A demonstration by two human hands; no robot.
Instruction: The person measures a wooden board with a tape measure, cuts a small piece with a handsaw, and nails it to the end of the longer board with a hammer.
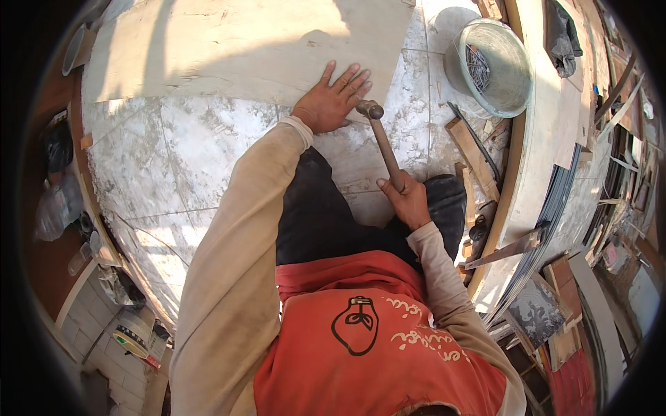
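Left hand (331, 100), fingers apart, lies on the smooth, pale plywood sheet (236, 48)! Right hand (408, 202), fingers clamped round the slim brown handle of a hammer (383, 142), stubby head by the sheet's near right corner. Under the sheet, chalky tiles (135, 156); right of it, a round bucket (512, 73), spiky nails (477, 67) inside.

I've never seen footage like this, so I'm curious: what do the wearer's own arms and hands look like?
Human arms, without cables. The left sleeve and right sleeve are long, loose, creased beige cloth, ending at the wrists. The left hand and right hand wear no gloves, leaving the fingers uncovered.
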